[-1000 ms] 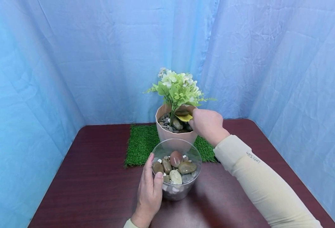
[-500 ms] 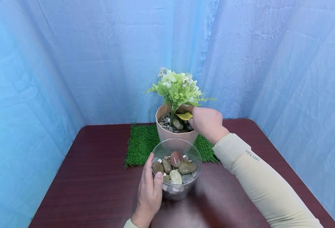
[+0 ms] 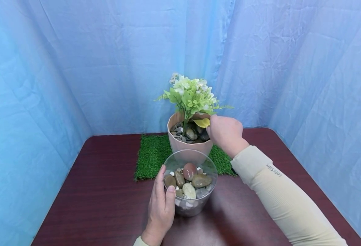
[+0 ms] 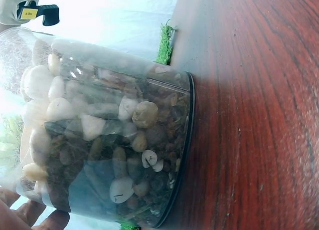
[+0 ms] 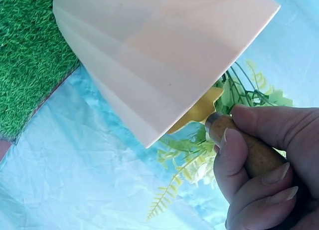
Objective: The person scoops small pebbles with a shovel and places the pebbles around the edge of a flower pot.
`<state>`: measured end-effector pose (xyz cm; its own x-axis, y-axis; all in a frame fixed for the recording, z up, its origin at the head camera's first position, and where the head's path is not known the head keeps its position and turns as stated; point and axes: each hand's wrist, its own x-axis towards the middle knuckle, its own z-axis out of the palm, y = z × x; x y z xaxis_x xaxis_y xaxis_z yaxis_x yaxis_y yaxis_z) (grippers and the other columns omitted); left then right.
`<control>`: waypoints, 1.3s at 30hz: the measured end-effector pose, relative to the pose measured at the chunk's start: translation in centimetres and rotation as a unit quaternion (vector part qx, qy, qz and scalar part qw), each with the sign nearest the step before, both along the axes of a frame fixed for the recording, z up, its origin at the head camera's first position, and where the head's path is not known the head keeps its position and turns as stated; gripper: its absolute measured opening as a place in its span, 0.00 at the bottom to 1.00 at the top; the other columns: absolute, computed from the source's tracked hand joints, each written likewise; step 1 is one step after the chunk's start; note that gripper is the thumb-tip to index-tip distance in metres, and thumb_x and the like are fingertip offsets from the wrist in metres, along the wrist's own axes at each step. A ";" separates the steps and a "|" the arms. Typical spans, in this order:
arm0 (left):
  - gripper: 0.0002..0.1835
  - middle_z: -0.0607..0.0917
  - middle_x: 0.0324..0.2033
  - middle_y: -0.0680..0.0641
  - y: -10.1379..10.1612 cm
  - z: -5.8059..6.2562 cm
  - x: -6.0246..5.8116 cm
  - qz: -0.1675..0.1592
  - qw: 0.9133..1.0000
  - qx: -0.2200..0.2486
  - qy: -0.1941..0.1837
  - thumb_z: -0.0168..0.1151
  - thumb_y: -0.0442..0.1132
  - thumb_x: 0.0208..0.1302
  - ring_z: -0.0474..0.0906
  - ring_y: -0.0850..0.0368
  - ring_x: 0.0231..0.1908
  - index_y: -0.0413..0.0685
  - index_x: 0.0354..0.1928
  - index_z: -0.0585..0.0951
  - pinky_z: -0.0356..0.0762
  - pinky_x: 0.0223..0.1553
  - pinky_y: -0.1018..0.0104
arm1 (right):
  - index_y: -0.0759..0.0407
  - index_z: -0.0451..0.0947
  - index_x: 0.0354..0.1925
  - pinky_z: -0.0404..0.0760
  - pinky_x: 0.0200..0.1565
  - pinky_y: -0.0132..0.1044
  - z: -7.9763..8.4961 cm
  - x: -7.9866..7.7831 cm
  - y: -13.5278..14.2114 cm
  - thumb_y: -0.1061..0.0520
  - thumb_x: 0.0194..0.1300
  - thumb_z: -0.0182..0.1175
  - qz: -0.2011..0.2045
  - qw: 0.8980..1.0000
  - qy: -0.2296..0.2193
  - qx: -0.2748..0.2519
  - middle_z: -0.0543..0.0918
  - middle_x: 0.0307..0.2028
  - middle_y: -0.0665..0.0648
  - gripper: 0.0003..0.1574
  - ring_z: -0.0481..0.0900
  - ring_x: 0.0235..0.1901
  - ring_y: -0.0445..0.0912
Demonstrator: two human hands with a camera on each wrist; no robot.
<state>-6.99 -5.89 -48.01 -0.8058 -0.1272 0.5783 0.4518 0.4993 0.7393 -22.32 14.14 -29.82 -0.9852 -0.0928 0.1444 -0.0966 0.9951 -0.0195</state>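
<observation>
Right hand (image 3: 226, 131) grips trowel (image 5: 261, 155), blade (image 3: 202, 123) in pot's (image 3: 177, 145) mouth; left hand (image 3: 162, 208), fingers extended, rests against jar (image 3: 191, 209), in front of pot. Step, I judge: scooping; next move likely needs level blade.

Since a second ago, the right hand (image 3: 227, 134) has shifted slightly toward three o'clock and the yellow scoop (image 3: 202, 122) has risen toward one o'clock, baring more of the dark stones (image 3: 191, 134) below it.

The pot (image 3: 176, 145) stands on the mat (image 3: 153, 155), behind the container (image 3: 190, 209).
</observation>
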 end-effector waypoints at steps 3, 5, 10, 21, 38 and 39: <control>0.34 0.65 0.78 0.47 0.0 0.0 0.0 0.000 1.000 0.000 -0.002 0.52 0.34 0.77 0.64 0.49 0.76 0.49 0.82 0.59 0.53 0.75 0.78 | 0.58 0.78 0.35 0.75 0.18 0.55 -0.1 0.0 0.2 0.53 0.73 0.55 -0.004 1.000 0.011 -0.004 0.76 0.18 0.59 0.12 0.75 0.19 0.56; 0.34 0.66 0.78 0.47 0.0 0.0 0.0 0.000 1.000 0.000 0.000 0.52 0.33 0.77 0.64 0.49 0.76 0.49 0.82 0.59 0.53 0.75 0.78 | 0.58 0.78 0.34 0.75 0.19 0.55 -0.1 -0.1 0.3 0.53 0.73 0.54 -0.007 1.000 0.011 -0.005 0.76 0.18 0.59 0.12 0.75 0.19 0.56; 0.34 0.66 0.78 0.44 0.1 0.0 0.0 -0.002 1.000 0.001 0.002 0.51 0.33 0.77 0.64 0.49 0.76 0.49 0.82 0.59 0.53 0.75 0.78 | 0.58 0.76 0.30 0.74 0.18 0.53 -0.3 0.1 0.5 0.55 0.72 0.53 -0.007 1.000 0.018 -0.008 0.73 0.17 0.57 0.13 0.71 0.17 0.54; 0.34 0.65 0.79 0.47 0.1 0.1 0.1 -0.002 1.000 0.004 0.000 0.52 0.34 0.77 0.64 0.49 0.76 0.49 0.82 0.59 0.53 0.75 0.77 | 0.54 0.72 0.26 0.72 0.15 0.51 -0.8 1.2 -0.3 0.53 0.70 0.59 0.017 0.998 0.052 0.006 0.68 0.12 0.54 0.15 0.68 0.13 0.51; 0.34 0.64 0.79 0.49 0.0 0.0 0.0 -0.007 1.000 0.010 -0.007 0.52 0.35 0.77 0.62 0.50 0.77 0.50 0.82 0.59 0.52 0.75 0.77 | 0.55 0.75 0.31 0.71 0.17 0.52 -0.6 1.7 0.5 0.53 0.71 0.56 0.011 0.999 0.033 -0.012 0.71 0.15 0.55 0.12 0.68 0.15 0.52; 0.34 0.64 0.79 0.49 0.0 0.0 0.0 -0.007 1.000 0.009 -0.005 0.52 0.35 0.77 0.62 0.50 0.77 0.50 0.82 0.59 0.52 0.75 0.77 | 0.55 0.75 0.31 0.71 0.18 0.53 -0.5 1.9 0.9 0.52 0.72 0.55 0.010 0.999 0.032 -0.020 0.72 0.16 0.55 0.12 0.70 0.16 0.53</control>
<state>-6.97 -5.93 -48.05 -0.8139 -0.1264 0.5671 0.4505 0.4792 0.7533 -20.41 14.99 -30.27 -0.9718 -0.1062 0.2108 -0.1196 0.9915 -0.0518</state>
